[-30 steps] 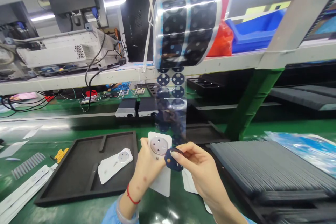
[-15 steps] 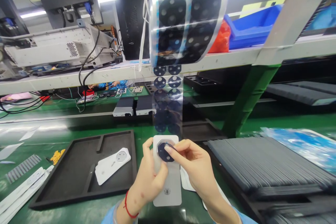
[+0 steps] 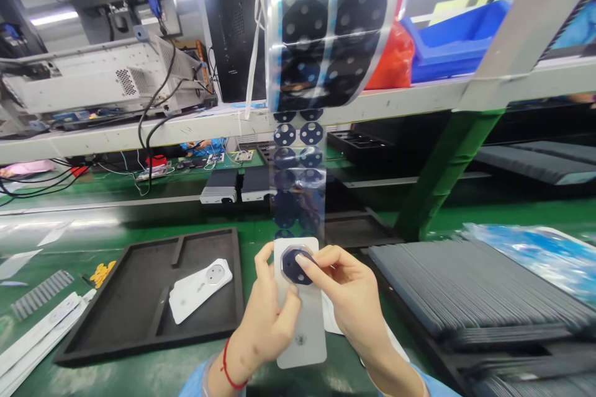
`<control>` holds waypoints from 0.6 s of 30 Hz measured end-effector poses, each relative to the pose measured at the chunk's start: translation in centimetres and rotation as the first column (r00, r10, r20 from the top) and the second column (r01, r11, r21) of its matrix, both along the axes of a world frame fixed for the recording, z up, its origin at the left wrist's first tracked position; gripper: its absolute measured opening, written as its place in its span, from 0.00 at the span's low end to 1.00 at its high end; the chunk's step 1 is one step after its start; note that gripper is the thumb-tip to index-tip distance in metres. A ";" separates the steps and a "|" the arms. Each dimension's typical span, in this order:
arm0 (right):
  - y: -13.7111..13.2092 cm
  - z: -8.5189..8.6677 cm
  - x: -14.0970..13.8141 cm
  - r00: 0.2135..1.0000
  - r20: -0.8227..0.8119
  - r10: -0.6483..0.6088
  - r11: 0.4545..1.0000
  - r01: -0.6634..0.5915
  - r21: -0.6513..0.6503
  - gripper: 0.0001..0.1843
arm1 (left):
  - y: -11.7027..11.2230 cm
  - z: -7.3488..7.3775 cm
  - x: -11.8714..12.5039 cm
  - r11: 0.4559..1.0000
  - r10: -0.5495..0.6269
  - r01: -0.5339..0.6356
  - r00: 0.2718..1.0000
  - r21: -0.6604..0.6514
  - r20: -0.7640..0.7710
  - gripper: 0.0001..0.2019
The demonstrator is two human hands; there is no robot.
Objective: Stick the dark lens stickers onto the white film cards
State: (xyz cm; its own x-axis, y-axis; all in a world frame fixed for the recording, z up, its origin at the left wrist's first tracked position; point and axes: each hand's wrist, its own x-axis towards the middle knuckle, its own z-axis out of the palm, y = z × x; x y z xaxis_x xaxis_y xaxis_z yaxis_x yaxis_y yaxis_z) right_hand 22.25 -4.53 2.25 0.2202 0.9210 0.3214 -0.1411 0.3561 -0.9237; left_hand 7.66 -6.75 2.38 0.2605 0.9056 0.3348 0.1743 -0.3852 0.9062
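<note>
A white phone back panel (image 3: 305,316), with a round camera window near its top end, stands nearly upright in front of me. My left hand (image 3: 267,313) is closed around its left edge, thumb on its face. Over the camera window lies a dark round film sticker (image 3: 293,265) with small pale dots. My right hand (image 3: 351,291) pinches the sticker's right side, thumb against its face; part of the sticker is hidden by the fingers. Behind the panel's top hangs a clear strip (image 3: 298,180) with pairs of such stickers, coming down from a large roll (image 3: 330,37).
On the left, a black tray (image 3: 123,298) holds more white panels (image 3: 193,298). To the right lies a long row of thin dark grey sheets (image 3: 470,285). A white shelf edge (image 3: 200,125) crosses overhead, with a green-wrapped post (image 3: 459,161) under it.
The panel, held in both hands, has shifted slightly right and tilted a little. My right thumb has moved slightly on the sticker, and the camera view has shifted a little.
</note>
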 end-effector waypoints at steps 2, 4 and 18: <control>0.0 0.0 0.0 1.000 0.005 0.000 1.000 0.000 0.001 0.21 | -0.1 0.1 0.0 1.000 -0.004 0.004 1.000 0.003 0.008 0.25; 0.0 0.0 -0.1 1.000 0.010 0.001 1.000 -0.001 0.004 0.20 | -0.1 0.1 0.0 1.000 0.002 -0.002 1.000 -0.006 0.023 0.25; 0.0 -0.2 -0.1 0.999 -0.041 0.015 1.000 -0.015 0.016 0.22 | 0.0 0.4 0.0 0.999 0.015 -0.013 0.998 -0.037 0.062 0.27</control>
State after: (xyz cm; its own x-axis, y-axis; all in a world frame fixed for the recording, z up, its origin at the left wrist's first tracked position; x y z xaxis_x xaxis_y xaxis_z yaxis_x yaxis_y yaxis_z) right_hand 22.12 -4.51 2.06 0.2195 0.9193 0.3267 -0.1839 0.3679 -0.9115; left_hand 7.62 -6.72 2.76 0.2276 0.9208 0.3168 0.1220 -0.3497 0.9289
